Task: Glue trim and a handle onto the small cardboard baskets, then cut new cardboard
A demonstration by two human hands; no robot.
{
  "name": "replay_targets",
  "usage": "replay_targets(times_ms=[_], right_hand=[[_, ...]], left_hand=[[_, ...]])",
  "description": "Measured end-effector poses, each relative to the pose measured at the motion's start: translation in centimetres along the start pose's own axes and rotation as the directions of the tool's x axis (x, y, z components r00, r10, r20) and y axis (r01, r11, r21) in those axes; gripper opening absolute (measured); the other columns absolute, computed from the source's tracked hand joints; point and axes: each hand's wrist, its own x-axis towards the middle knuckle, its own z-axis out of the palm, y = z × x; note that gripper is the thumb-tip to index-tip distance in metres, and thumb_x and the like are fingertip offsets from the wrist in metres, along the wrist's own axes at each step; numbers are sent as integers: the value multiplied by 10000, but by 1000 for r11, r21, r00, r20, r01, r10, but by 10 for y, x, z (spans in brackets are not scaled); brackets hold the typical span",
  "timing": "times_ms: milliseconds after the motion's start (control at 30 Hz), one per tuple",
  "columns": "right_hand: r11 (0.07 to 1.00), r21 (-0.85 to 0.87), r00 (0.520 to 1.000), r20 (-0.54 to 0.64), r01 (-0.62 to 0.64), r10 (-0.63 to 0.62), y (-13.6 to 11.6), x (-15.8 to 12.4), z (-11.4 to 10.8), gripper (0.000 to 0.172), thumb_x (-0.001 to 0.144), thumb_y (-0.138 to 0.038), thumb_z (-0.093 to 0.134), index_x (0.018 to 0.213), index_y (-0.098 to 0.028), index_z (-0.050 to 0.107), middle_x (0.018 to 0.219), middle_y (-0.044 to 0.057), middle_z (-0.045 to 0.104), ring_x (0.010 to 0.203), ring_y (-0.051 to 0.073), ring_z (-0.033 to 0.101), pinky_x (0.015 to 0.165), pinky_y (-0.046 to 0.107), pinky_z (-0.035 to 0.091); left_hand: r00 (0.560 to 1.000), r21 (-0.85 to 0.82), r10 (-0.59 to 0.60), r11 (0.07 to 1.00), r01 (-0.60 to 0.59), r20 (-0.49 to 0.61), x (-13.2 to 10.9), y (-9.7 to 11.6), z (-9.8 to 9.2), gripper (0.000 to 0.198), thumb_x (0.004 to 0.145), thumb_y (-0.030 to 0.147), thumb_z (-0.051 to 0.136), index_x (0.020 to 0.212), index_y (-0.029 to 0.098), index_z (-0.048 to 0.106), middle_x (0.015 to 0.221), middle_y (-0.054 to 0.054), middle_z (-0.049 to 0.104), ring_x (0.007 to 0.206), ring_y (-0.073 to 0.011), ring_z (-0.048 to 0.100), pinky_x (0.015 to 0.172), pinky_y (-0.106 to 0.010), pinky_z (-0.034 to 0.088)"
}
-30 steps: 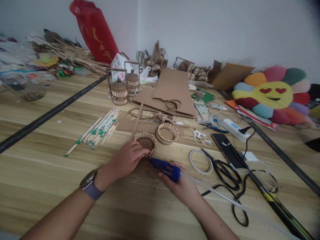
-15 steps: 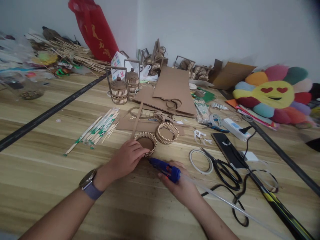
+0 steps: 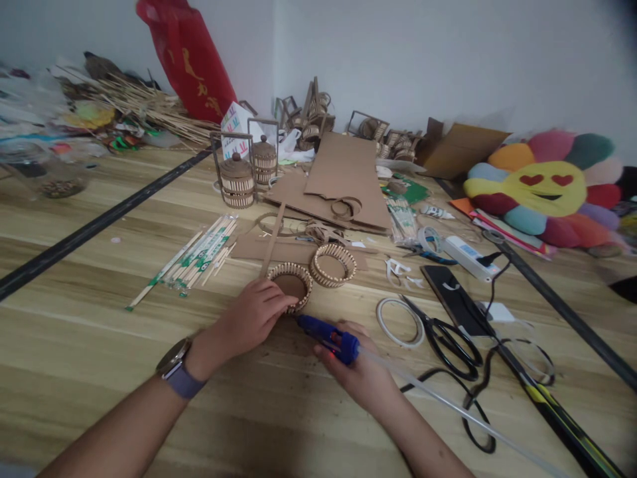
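My left hand [image 3: 256, 311] is closed on the near-left rim of a small round basket [image 3: 290, 285] made of short sticks around a cardboard base. A long cardboard strip [image 3: 273, 240] reaches away from beside that hand; whether the fingers also pinch it is hidden. In my right hand [image 3: 365, 375] is a blue hot glue gun [image 3: 323, 333], its nozzle close to the basket's near side. A long clear glue stick [image 3: 448, 398] sticks out of the gun's back. Just behind and to the right, a second stick ring [image 3: 333, 265] rests on the table.
Packaged sticks [image 3: 199, 255] lie to the left. Scissors [image 3: 450, 342], a tape roll [image 3: 399, 322], a phone [image 3: 452, 299], a power strip [image 3: 470, 257] and a black cable crowd the right. Cardboard sheets [image 3: 343, 166] and two lidded handled baskets [image 3: 237, 180] stand farther back.
The glue gun's nozzle has shifted very slightly right, away from the basket's side. My left hand keeps its hold on the basket.
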Motion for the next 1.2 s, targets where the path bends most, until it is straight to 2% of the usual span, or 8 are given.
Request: replay_targets(times_ms=[300, 867, 1200], right_hand=[[999, -17, 998, -45, 39, -40, -1, 2, 0, 207, 911, -342, 594, 741, -224, 583, 655, 5, 610, 642, 188, 576, 627, 287, 425], [998, -41, 996, -75, 54, -57, -2, 1, 2, 158, 900, -318, 622, 776, -222, 607, 703, 14, 663, 670, 193, 613, 663, 288, 447], [997, -42, 993, -99, 66, -70, -1, 1, 4, 204, 913, -338, 607, 743, -228, 588, 670, 8, 647, 649, 189, 602, 664, 293, 454]], left_hand=[[1000, 14, 24, 1000, -24, -20, 1, 1, -2, 290, 993, 115, 416, 1155, 147, 654, 932, -78, 692, 911, -231, 574, 835, -392, 488], [999, 11, 34, 999, -33, -29, 0, 1, 0, 280, 987, 109, 430, 1149, 129, 657, 925, -80, 687, 904, -236, 567, 834, -394, 474], [1000, 9, -2, 1000, 2, -5, -1, 1, -1, 283, 992, 127, 434, 1160, 151, 661, 940, -79, 692, 933, -236, 579, 853, -396, 480]])
